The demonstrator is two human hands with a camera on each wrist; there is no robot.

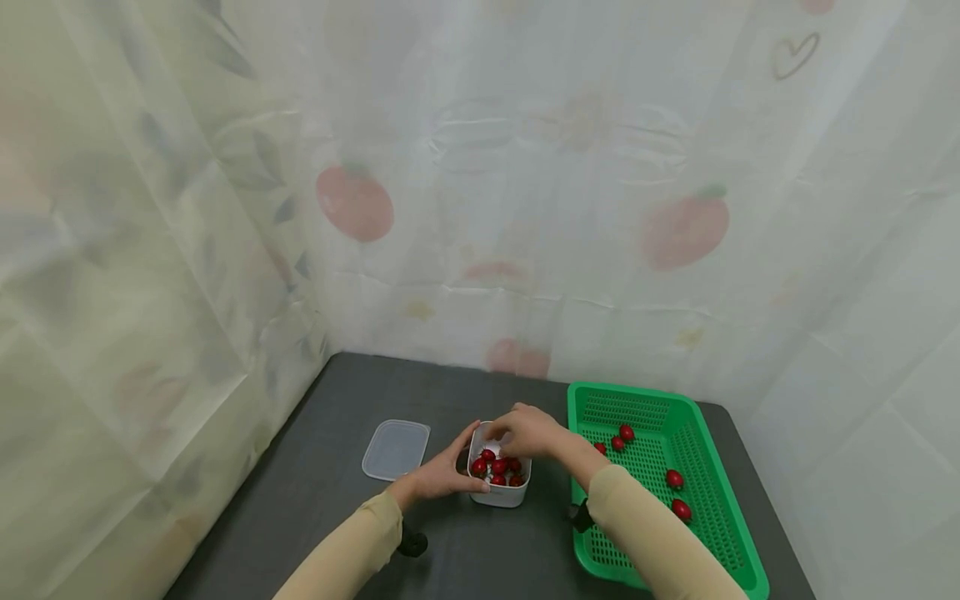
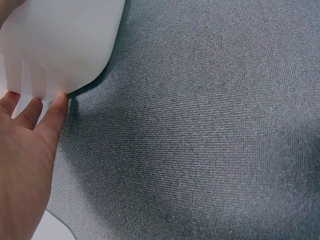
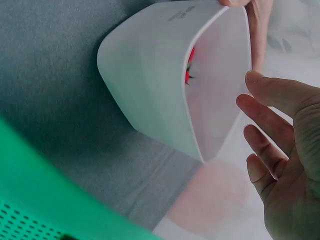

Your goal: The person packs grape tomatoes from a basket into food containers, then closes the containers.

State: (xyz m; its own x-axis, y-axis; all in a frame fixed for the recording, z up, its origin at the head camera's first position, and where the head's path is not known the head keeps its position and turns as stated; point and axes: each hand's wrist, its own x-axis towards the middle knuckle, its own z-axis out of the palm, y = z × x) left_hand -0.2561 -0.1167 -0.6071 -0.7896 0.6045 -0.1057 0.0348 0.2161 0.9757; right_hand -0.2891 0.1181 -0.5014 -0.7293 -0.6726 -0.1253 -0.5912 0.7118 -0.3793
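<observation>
A white square-mouthed container (image 1: 501, 497) stands on the dark table with several red cherry tomatoes (image 1: 499, 467) inside. My left hand (image 1: 441, 477) grips it from the left, thumb along the front and fingers on the far side. In the left wrist view, the fingertips (image 2: 60, 100) press the container's smooth wall (image 2: 70, 45). Over the container's far right rim is my right hand (image 1: 528, 432). The right wrist view shows its fingers loosely bent beside the opening, nothing between them; one tomato with green leaves (image 3: 188, 75) shows inside.
A green perforated basket (image 1: 722, 475) stands to the right, partly under my right forearm, with several tomatoes (image 1: 674, 479) spread inside. Left of the container lies a translucent lid (image 1: 396, 450). A printed curtain (image 1: 480, 208) hangs behind the table.
</observation>
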